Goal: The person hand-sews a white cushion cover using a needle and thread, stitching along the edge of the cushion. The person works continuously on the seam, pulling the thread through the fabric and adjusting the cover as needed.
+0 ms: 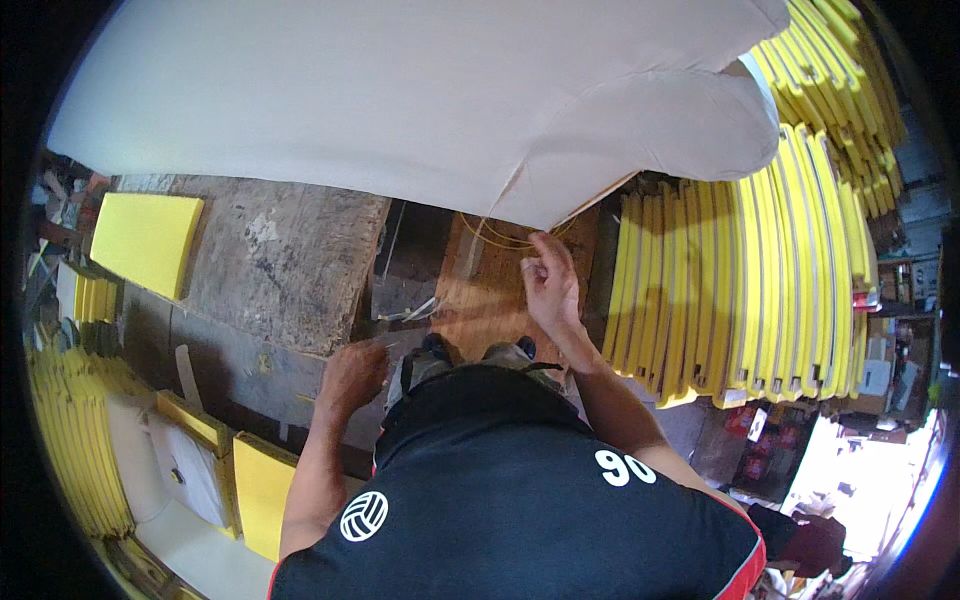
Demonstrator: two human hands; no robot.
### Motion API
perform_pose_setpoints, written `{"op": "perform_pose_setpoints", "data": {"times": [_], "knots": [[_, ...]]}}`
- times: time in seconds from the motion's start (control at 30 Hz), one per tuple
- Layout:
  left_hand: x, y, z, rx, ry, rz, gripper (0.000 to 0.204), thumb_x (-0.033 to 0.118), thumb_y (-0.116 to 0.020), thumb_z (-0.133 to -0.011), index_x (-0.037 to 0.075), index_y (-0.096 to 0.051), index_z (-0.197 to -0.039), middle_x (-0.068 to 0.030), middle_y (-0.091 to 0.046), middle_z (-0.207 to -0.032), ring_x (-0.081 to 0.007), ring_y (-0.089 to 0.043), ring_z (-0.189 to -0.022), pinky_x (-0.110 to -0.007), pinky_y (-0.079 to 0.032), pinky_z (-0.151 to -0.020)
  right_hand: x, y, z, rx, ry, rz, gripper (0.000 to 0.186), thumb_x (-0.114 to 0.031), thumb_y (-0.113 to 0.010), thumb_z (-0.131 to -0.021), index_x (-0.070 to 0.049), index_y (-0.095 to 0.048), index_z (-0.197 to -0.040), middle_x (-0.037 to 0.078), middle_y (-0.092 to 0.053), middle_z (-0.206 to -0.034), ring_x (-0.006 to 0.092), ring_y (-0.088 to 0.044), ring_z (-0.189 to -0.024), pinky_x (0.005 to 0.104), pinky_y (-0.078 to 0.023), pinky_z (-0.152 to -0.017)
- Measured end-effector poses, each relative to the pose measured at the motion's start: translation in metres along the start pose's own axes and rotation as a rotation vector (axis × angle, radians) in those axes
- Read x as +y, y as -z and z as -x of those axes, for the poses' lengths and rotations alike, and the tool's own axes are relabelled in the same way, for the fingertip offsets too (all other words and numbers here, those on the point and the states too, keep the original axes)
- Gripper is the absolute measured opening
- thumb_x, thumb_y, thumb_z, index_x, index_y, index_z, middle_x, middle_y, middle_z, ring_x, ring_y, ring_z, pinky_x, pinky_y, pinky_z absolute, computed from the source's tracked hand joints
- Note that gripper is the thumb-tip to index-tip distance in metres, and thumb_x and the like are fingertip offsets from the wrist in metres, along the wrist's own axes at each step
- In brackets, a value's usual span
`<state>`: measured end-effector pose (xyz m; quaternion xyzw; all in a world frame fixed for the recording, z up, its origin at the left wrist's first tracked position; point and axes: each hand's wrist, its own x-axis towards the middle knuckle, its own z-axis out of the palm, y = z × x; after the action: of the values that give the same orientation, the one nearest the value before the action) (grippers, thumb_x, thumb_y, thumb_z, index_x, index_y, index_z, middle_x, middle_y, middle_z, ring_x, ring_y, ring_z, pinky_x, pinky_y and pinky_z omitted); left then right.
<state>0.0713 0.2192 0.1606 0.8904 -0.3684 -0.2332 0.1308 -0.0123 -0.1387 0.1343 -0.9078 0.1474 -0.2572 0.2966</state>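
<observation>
Fabric (400,100), pale and smooth, spans the top of the head view over a large form, bulging into a rounded lobe at its right end. The person's right hand (553,290) is just below the fabric's lower corner, fingers bent inward and thumb near them; whether they pinch the edge or something thin cannot be told. The left hand (355,375) is well below the fabric, blurred, its fingers loosely curled; any thin thing in them cannot be made out.

A slim yellow cord (490,238) loops under the fabric's edge, near the right hand, and a narrow pale strip (474,252) dangles beside it. Good handling here probably means keeping the cord clear of the fingers, gripping close to the edge and pulling evenly — a sharp tug could pucker the cloth.

Below the fabric to the left, a bench (270,250) shows scuffed, stained wood, bearing a flat-faced yellow block (145,240) that looks like foam. Below the fabric to the right, yellow panels (700,290) stand in a tight row — soft-looking, rounded edges divided by thin greyish layers.
</observation>
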Motion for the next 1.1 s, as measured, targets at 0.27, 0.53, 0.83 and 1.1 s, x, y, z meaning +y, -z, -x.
{"op": "perform_pose_setpoints", "data": {"times": [0.27, 0.53, 0.83, 1.1], "knots": [[0.09, 0.088, -0.041, 0.09, -0.526, 0.305, 0.01, 0.014, -0.063, -0.093, 0.004, -0.064, -0.096, -0.018, -0.067, -0.09, -0.041, -0.066, -0.089, -0.051, -0.054, -0.076, -0.136, 0.052, 0.007, -0.571, 0.133, -0.416, 0.04, -0.019, -0.071, -0.095, -0.003, -0.064, -0.131, 0.02, -0.066, -0.128, 0.0359, -0.063, -0.118, 0.0428, -0.05, -0.102], [0.08, 0.066, -0.023, 0.304, -0.34, 0.617, 0.012, 0.01, -0.067, -0.094, 0.003, -0.066, -0.102, -0.0172, -0.068, -0.095, -0.0394, -0.066, -0.091, -0.044, -0.053, -0.079, -0.112, 0.017, 0.029, -0.713, 0.1, -0.564, 0.025, -0.011, -0.063, -0.1, -0.004, -0.068, -0.122, 0.012, -0.071, -0.118, 0.0264, -0.07, -0.104, 0.037, -0.054, -0.095], [0.064, -0.024, -0.029, 0.021, -0.252, 1.688, 0.049, 0.039, -0.051, -0.108, 0.005, -0.056, -0.143, -0.0104, -0.071, -0.115, -0.0206, -0.062, -0.114, -0.035, -0.046, -0.102, -0.141, 0.037, 0.0, -0.789, -0.3, -1.021, 0.017, -0.012, -0.056, -0.105, -0.003, -0.063, -0.118, 0.011, -0.07, -0.097, 0.0179, -0.071, -0.088, 0.0327, -0.057, -0.081], [0.027, -0.052, -0.037, 0.172, -0.171, 0.643, 0.016, 0.017, -0.068, -0.097, 0.005, -0.073, -0.105, -0.0184, -0.073, -0.105, -0.0374, -0.068, -0.103, -0.046, -0.05, -0.098, -0.122, 0.177, -0.096, 0.286, -0.222, -1.171, 0.025, -0.013, -0.064, -0.097, -0.003, -0.059, -0.12, -0.001, -0.053, -0.077, 0.0047, -0.04, -0.058, 0.0187, -0.027, -0.044]]}}
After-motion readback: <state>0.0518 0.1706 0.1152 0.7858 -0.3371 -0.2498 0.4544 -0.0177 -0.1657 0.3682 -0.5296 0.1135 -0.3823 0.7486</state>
